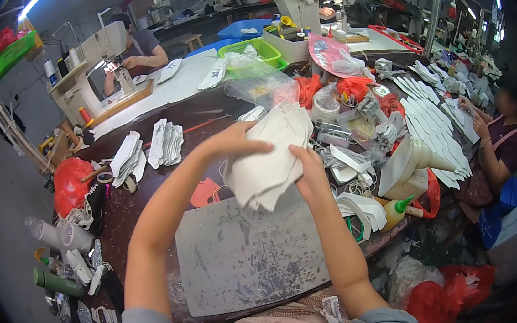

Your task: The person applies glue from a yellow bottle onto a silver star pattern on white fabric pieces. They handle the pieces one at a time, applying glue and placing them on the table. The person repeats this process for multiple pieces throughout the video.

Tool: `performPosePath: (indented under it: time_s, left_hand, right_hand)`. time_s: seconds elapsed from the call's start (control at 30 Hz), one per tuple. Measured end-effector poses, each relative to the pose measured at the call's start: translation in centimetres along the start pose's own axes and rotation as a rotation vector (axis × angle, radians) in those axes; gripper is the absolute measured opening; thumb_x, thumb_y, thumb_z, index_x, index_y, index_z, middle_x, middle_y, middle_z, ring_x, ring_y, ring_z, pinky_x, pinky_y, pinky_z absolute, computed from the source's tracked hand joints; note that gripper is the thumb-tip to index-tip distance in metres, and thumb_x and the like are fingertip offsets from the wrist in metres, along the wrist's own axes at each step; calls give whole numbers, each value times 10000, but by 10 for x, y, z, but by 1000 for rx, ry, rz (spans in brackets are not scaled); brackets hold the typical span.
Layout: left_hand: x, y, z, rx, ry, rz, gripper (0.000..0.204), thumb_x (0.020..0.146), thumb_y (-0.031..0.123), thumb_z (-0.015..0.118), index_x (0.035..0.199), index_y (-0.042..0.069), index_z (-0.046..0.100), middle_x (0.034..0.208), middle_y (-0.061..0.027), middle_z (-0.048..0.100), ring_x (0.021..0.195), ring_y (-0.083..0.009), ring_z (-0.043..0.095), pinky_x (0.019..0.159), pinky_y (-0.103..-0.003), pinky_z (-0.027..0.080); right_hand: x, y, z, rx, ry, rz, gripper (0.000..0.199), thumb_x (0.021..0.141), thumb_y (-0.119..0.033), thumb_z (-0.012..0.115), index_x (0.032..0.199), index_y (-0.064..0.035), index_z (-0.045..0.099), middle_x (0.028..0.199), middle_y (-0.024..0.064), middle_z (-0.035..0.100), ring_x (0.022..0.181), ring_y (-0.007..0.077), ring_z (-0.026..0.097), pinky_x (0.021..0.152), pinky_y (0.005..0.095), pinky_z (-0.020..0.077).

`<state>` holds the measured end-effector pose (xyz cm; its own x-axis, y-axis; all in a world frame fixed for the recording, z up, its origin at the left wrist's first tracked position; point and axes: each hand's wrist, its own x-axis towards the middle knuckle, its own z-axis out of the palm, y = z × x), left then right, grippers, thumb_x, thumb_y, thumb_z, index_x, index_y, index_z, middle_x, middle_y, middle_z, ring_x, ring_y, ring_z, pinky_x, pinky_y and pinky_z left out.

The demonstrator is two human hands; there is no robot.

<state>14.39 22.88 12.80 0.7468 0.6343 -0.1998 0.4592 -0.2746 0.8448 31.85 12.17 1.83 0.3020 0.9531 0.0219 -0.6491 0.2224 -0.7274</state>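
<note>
both hands, left hand [236,142] and right hand [310,170], closed around a stack of white cut pieces [271,160] above the grey mat [243,257]; best kept square, edges aligned, gripped firmly.

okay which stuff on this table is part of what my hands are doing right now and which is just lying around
In hand: stack of white cut pieces, left hand, right hand, grey work mat.

Lying about: squeeze bottle, red bag, tape roll, green basket.
</note>
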Motion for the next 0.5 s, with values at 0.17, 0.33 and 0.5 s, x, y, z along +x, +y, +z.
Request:
performPosePath:
  time_s: [0.17,0.33,0.5]
  left_hand:
    - [87,-73,4,268,-170,-156,919,876,557,674,1470,-68,355,1444,-193,484,1239,-220,544,1036,-371,447]
    - [134,-116,-8,-250,-360,-287,738,1007,598,388,1527,77,333,1501,-116,446,1319,-223,485,1095,-413,398]
    - [137,-131,-11,-281,-448,-372,905,937,759,242,1547,93,296,1555,-122,378,1398,-245,413,1151,-417,329]
  right_hand:
    - [49,90,-53,-1240,601,-350,841,828,-444,745,1375,109,425,1273,301,499,1180,456,474,1036,512,363]
    - [33,85,-48,-952,591,-429,954,884,-403,699,1515,86,177,1514,343,273,1418,455,283,1164,469,246]
    - [38,72,-37,-821,541,-338,905,897,-308,672,1515,104,156,1529,353,277,1433,438,306,1175,408,251]
